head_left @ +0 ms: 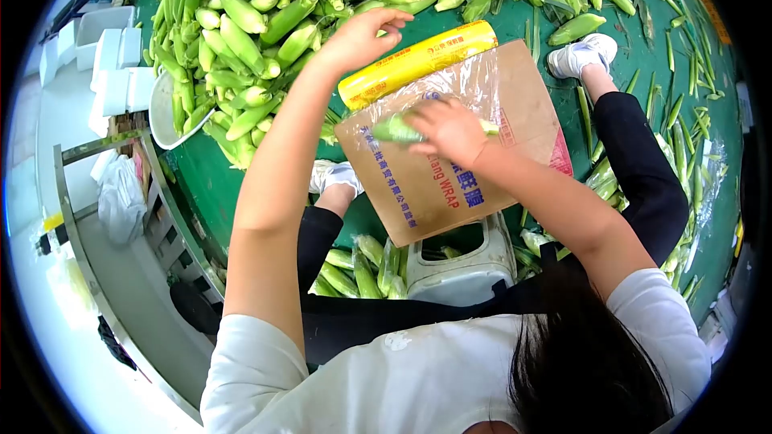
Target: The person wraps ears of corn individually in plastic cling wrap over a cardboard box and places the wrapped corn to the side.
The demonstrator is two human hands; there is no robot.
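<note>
A yellow roll of cling film (418, 60) lies across the far part of a flat cardboard box (418, 185) with printed lettering. Clear film from the roll spreads over the cardboard. On this film is a green ear of corn (394, 129), and my right hand (450, 133) grips it from above; both are smeared by motion. The corn's pale tip shows at the hand's right side. My left hand (366, 38) is raised near the roll's left end, fingers loosely bent and apart, holding nothing.
A large heap of corn (265, 32) covers the green floor at the back left, beside a white basin (165, 112). The box rests on a grey plastic stool (462, 269). Wrapped ears (362, 273) lie around the stool. Loose husks litter the right side.
</note>
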